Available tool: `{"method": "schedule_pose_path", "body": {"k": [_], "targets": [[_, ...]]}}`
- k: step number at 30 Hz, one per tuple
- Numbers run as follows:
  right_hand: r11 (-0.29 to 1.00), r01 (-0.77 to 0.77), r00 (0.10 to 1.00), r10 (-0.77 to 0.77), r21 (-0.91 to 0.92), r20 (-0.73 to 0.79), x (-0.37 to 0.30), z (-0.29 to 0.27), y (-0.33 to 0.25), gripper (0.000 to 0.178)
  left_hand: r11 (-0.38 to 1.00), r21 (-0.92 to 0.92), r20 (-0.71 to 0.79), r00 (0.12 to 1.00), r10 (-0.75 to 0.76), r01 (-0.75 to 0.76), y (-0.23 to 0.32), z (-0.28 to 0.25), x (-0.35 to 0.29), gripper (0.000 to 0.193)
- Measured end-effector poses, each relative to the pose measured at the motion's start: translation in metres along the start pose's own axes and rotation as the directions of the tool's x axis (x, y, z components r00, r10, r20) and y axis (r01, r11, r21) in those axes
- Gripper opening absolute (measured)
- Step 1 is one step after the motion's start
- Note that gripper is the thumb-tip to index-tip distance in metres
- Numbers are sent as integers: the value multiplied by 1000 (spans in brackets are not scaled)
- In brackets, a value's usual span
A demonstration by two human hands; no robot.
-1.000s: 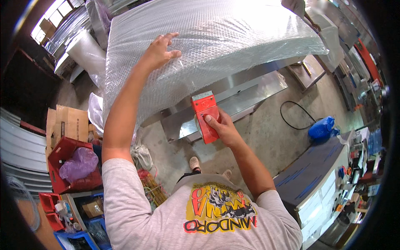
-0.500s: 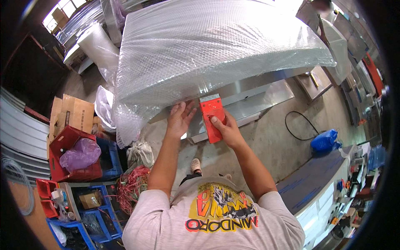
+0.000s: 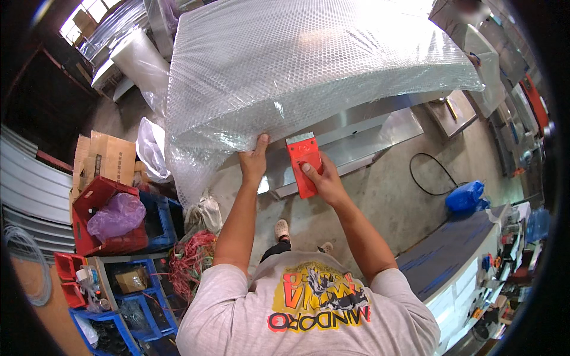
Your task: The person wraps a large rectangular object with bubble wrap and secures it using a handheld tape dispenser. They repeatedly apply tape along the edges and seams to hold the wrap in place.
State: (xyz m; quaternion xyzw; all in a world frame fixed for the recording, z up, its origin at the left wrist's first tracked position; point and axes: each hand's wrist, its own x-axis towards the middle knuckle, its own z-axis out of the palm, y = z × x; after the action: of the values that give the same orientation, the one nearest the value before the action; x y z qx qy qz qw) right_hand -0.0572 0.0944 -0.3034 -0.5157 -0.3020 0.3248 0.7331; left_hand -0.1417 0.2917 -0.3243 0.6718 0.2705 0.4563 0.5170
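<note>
A large sheet of clear bubble wrap [image 3: 309,65] covers a wide, box-like metal piece [image 3: 356,118] in front of me and hangs over its near side. My left hand [image 3: 255,163] is at the wrap's lower edge, thumb on the outside and fingers hidden underneath, pinching it. In my right hand [image 3: 326,181] is a red tape dispenser [image 3: 304,163] with a grey metal edge at its top, held upright with the thumb across its front. The dispenser is just right of my left hand, close below the wrap's edge.
At left are cardboard [image 3: 110,160], a red crate [image 3: 110,228] with a purple bag, blue bins [image 3: 151,314] and tangled red string [image 3: 193,258]. A dark-topped table [image 3: 445,249], a blue bag [image 3: 466,197] and a black cable loop [image 3: 415,178] lie right. Another person [image 3: 469,15] stands far right.
My left hand has gone from open, fingers spread below the wrap, to pinching its edge. The tape dispenser stays in my right hand, almost unmoved. The view has shifted slightly.
</note>
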Motion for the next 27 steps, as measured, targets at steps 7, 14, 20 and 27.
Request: {"method": "schedule_pose_path", "body": {"k": [7,14,20,27], "targets": [[1000,-8,999,8,-8,51,6,-14,39,67,997,70,6,999,35,-35,-1,-3,1,28],[997,-75,992,74,8,104,17,-31,93,67,994,-82,37,997,-70,73,-7,-4,2,26],[979,-189,977,179,81,117,7,-42,132,63,991,-107,12,996,-83,84,-6,-1,3,23],[962,-267,964,267,-62,-4,-1,-52,163,57,980,-170,-29,993,-113,107,-6,6,-1,24]]}}
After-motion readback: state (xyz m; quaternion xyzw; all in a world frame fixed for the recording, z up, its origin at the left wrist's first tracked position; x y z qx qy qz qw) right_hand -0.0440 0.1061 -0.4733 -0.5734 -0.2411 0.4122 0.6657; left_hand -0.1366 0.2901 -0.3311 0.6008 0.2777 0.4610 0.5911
